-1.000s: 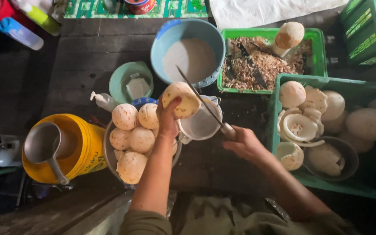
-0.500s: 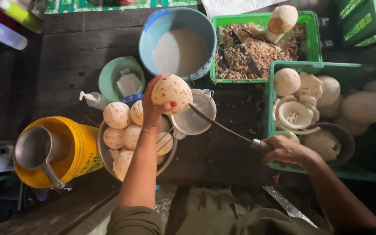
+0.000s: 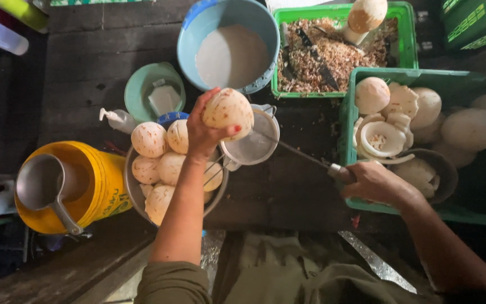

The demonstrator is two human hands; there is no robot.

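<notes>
- Our left hand (image 3: pixel 203 132) has its fingers curled tight around a peeled coconut (image 3: pixel 228 112), above the strainer (image 3: pixel 251 141).
- Our right hand (image 3: pixel 375 183) has fingers clenched on a knife (image 3: pixel 305 156); its handle is hidden.

Before us a bowl (image 3: pixel 133 191) of peeled coconuts (image 3: pixel 149 139) sits between a bucket (image 3: pixel 94 180) on the left and a strainer (image 3: pixel 252 139) on the right (touching its rim). Behind lies a basin (image 3: pixel 198 22); crates (image 3: pixel 347 121) stand to the right.
</notes>
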